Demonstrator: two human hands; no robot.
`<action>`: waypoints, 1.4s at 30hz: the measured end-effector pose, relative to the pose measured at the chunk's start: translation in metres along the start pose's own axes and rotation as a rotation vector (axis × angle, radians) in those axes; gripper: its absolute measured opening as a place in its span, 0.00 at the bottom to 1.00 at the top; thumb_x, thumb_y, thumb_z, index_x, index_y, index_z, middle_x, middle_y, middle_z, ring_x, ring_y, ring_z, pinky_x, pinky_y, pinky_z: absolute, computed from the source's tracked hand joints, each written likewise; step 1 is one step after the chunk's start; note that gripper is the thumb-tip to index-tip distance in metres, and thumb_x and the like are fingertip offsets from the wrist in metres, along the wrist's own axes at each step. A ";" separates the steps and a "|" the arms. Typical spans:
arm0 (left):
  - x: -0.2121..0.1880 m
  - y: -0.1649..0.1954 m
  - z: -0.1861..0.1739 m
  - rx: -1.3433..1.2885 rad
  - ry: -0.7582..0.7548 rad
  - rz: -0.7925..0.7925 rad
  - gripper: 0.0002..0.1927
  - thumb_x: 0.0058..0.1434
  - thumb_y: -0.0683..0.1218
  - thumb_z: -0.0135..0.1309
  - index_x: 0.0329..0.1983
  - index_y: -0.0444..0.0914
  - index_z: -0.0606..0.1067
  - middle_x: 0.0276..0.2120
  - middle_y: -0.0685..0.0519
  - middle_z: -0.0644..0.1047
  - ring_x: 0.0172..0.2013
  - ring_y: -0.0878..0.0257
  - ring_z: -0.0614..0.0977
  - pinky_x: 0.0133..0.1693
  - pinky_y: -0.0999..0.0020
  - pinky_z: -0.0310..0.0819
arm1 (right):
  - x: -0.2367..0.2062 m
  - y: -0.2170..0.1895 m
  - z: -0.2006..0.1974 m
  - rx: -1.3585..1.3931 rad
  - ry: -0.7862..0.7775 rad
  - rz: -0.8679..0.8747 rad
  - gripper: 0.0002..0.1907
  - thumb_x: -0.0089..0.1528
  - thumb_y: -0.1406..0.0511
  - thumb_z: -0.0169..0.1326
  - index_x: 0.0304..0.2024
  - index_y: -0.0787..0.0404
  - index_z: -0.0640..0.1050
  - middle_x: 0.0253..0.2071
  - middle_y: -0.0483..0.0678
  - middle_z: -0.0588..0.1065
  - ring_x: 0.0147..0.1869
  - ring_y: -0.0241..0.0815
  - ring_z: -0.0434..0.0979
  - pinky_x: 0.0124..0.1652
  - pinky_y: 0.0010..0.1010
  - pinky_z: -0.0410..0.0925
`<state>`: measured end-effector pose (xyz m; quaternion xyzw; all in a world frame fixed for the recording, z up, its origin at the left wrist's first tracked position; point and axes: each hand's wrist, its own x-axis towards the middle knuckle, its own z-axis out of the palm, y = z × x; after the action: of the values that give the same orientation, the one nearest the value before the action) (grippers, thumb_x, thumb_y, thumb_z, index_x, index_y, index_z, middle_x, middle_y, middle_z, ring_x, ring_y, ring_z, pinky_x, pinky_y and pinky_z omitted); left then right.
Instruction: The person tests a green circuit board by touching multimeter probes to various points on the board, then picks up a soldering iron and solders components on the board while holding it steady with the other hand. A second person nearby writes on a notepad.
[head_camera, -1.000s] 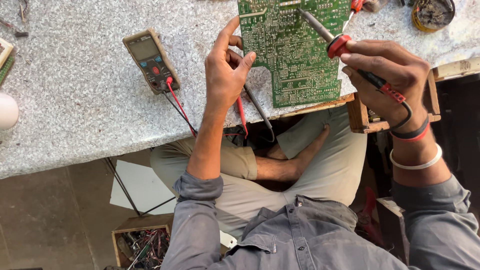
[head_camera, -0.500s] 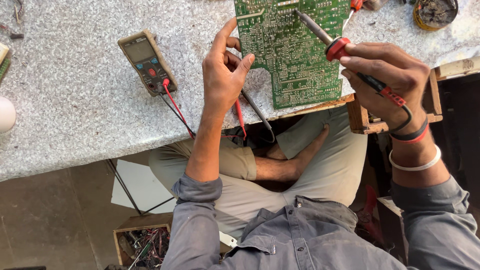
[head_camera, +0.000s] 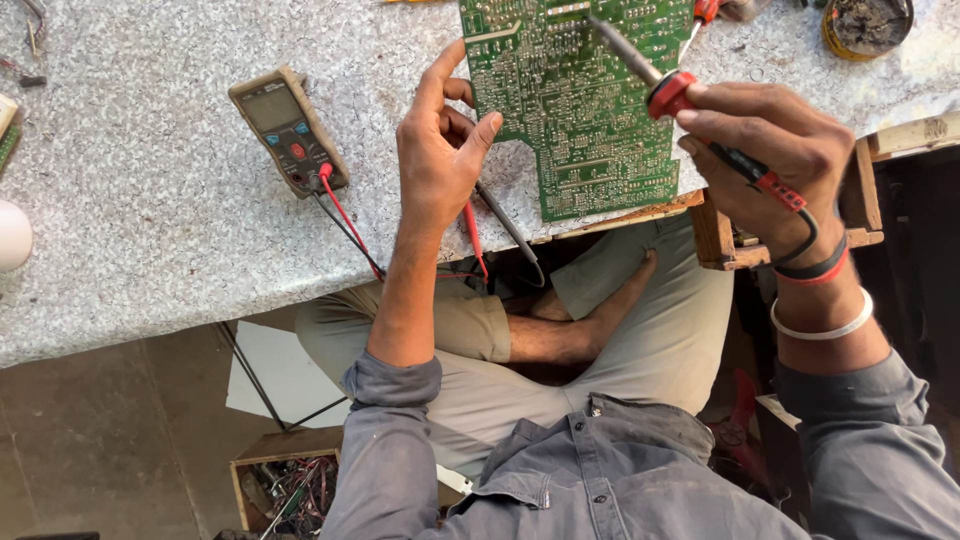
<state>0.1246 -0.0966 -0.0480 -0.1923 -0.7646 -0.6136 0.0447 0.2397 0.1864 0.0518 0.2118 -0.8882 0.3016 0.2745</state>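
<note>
Right hand (head_camera: 770, 160) grips soldering iron (head_camera: 660, 85), tip over green circuit board (head_camera: 575, 110). Left hand (head_camera: 435, 160), fingers loosely spread, steadies board edge beside multimeter (head_camera: 288, 130).

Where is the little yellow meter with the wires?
The meter lies on the speckled table, toward the picture's left. It sits apart from the left hand and the green circuit board.

Top of the green circuit board (head_camera: 575, 110) and round tin (head_camera: 866, 25) beyond the frame's upper edge.
</note>
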 end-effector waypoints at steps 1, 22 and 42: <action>0.000 0.000 0.000 0.003 0.001 -0.003 0.36 0.62 0.37 0.68 0.72 0.41 0.66 0.44 0.54 0.76 0.30 0.72 0.80 0.30 0.76 0.76 | 0.001 0.000 0.001 -0.001 0.002 -0.020 0.15 0.60 0.78 0.68 0.48 0.66 0.82 0.51 0.57 0.80 0.55 0.52 0.82 0.54 0.37 0.77; 0.001 0.009 -0.001 -0.007 -0.019 0.014 0.37 0.62 0.37 0.68 0.72 0.39 0.66 0.44 0.53 0.77 0.32 0.71 0.83 0.32 0.75 0.80 | 0.007 -0.010 -0.005 0.003 -0.014 -0.003 0.15 0.59 0.79 0.67 0.47 0.66 0.82 0.50 0.57 0.79 0.54 0.52 0.83 0.52 0.36 0.77; 0.000 0.006 -0.001 0.006 -0.033 0.032 0.37 0.63 0.38 0.68 0.72 0.40 0.65 0.44 0.53 0.77 0.32 0.70 0.84 0.32 0.76 0.82 | -0.001 -0.002 0.002 0.035 0.002 0.015 0.16 0.60 0.77 0.68 0.49 0.64 0.82 0.51 0.56 0.79 0.55 0.51 0.82 0.53 0.35 0.77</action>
<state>0.1263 -0.0962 -0.0422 -0.2144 -0.7640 -0.6071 0.0426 0.2407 0.1842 0.0508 0.2097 -0.8840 0.3194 0.2695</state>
